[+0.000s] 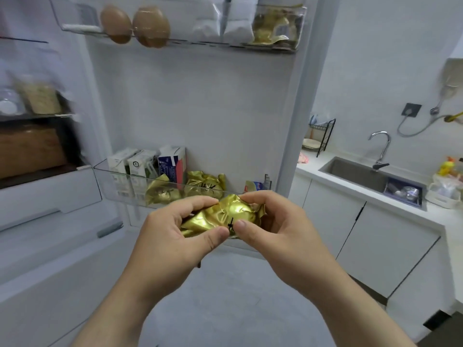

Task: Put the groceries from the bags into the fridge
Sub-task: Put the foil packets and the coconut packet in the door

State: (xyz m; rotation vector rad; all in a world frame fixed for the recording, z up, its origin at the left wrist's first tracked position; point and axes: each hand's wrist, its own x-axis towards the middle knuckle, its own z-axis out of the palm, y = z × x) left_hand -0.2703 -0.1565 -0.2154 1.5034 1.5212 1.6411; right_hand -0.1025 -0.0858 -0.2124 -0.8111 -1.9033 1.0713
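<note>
A crumpled gold foil packet (220,217) is held in the air by both hands, in front of the open fridge door and just before its lower door shelf (101,182). The left hand (170,236) is curled round the left end of the packet, with the thumb pressed on the lower front edge and the fingers laid over the top. The right hand (278,229) pinches the right end in the same way, thumb below and fingers above. The two thumbs are nearly touching.

In the lower door shelf, two white cartons (136,166) and a blue and red carton (172,164) are seen upright. Beside them two more gold packets (160,191) (204,184) are lying.

In the upper door shelf (75,27), two brown eggs (116,23) (151,26), white bags (225,28) and another gold packet (269,28) are kept.

The inside of the fridge at the left is blurred. At the right, a sink (355,171) with a tap (380,146) is set into a white surface (315,159).
</note>
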